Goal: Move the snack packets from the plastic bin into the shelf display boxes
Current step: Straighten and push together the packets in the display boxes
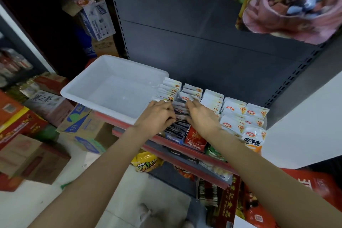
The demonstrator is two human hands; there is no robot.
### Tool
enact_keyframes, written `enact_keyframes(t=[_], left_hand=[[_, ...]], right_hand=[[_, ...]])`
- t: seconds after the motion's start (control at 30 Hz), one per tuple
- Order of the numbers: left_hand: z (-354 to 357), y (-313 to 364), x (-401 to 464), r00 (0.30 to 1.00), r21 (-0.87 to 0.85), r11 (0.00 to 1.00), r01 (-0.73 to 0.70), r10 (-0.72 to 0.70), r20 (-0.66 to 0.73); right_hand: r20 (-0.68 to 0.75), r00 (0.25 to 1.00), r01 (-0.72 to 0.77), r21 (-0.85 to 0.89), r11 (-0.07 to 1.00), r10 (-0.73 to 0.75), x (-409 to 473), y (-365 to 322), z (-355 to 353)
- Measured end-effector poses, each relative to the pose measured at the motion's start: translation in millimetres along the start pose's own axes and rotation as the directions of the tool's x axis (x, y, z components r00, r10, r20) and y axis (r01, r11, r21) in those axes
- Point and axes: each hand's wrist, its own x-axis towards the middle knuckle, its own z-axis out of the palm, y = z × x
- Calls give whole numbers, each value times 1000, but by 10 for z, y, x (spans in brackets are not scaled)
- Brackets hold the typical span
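Two hands meet over a row of dark snack packets (178, 126) standing in a blue display box (174, 138) on the shelf; the left hand (157, 114) and right hand (200, 116) curl their fingers onto the packets from either side. Just left sits the white plastic bin (114, 87) (nothing visible inside), with white packets (236, 113) filling the neighbouring boxes.

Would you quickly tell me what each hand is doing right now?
Left hand: fingers curled on the dark packets in the display box.
Right hand: curled on the same packets.
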Motion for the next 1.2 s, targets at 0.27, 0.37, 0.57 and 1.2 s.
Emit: enact_keyframes(t=[0.27,0.37,0.57,1.2], left_hand=[[11,-18,-151,994,-7,1000,17,-16,109],[12,-6,-192,993,7,1000,4,-5,120],[-1,45,-193,983,147,987,-68,41,177],[137,28,-337,994,60,997,-44,50,-97]], right_hand=[[10,1000,8,-46,999,-8,34,-52,12],[9,1000,12,-74,997,-12,60,-63,53],[47,996,-89,234,968,80,194,48,-19],[-82,996,39,239,970,-20,-294,44,-13]])
